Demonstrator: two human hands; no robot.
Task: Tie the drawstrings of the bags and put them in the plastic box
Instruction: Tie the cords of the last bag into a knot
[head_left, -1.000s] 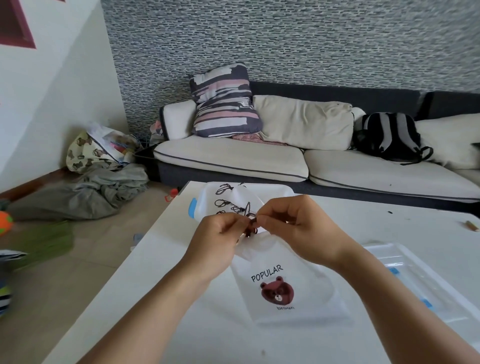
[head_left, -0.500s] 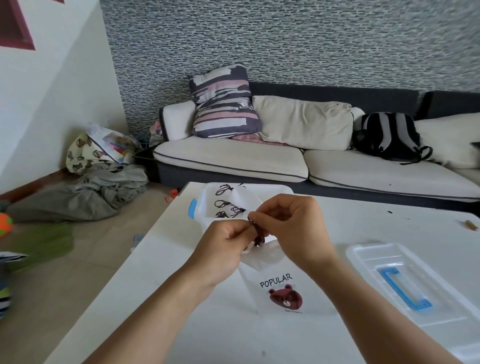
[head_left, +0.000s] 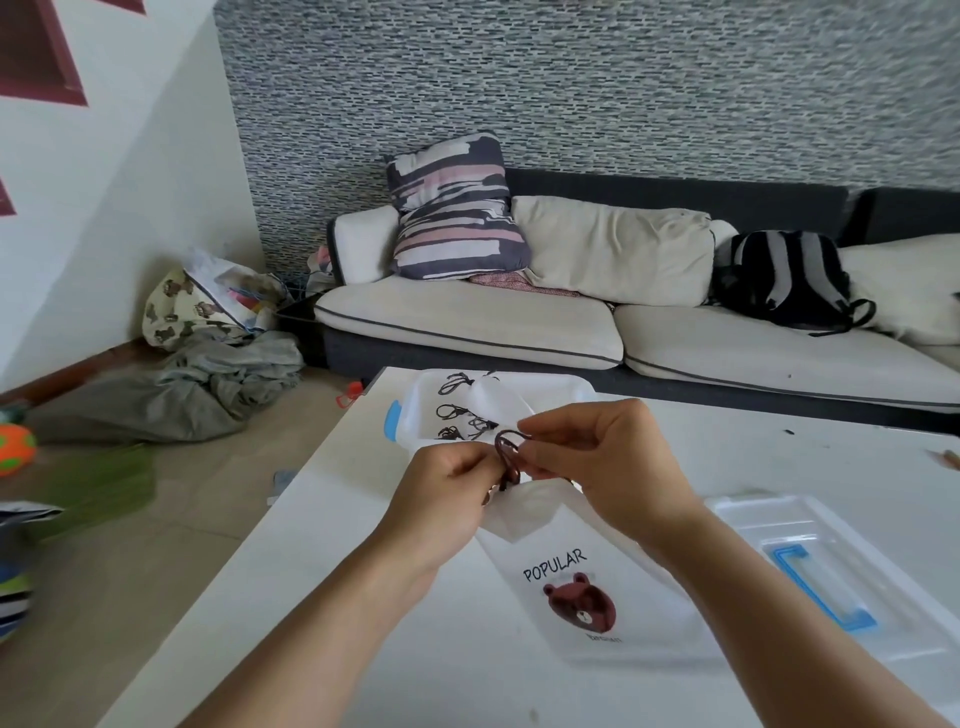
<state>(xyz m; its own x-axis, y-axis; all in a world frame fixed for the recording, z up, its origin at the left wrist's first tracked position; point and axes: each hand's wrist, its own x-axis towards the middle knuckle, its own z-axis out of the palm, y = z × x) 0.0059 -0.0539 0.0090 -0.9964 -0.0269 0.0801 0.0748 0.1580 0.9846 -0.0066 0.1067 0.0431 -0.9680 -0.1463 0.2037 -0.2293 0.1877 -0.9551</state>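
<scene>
Lying on the floor at 9 o'clock, a grey cloth heap (head_left: 171, 395) sits w/ a bear-print sack (head_left: 182, 306) behind it; an orange ball (head_left: 15, 448) shows at the far left edge. On the white bench (head_left: 322, 597), the plastic box (head_left: 410, 410) w/ a blue side clip stands at 12 o'clock from the hands, holding white bags w/ dark tied strings.

Left hand (head_left: 441, 499), fingers curled, pinches the dark drawstring (head_left: 506, 457) at the mouth of a white bag (head_left: 582, 587). That bag lies on the bench at centre, its neck lifted between both hands, "POPULAR" and a brown bear printed on its front. Right hand (head_left: 608, 462), fingers also curled, pinches a loop of the same drawstring just beside the left hand's fingertips; whether a knot is formed, can't tell.

At 3 o'clock the clear lid (head_left: 831, 571) w/ a blue handle lies flat on the bench, near the bag. Behind the bench: a sofa (head_left: 467, 322) w/ a striped cushion (head_left: 452, 208) and, toward 1 o'clock, a black-grey backpack (head_left: 784, 280).
</scene>
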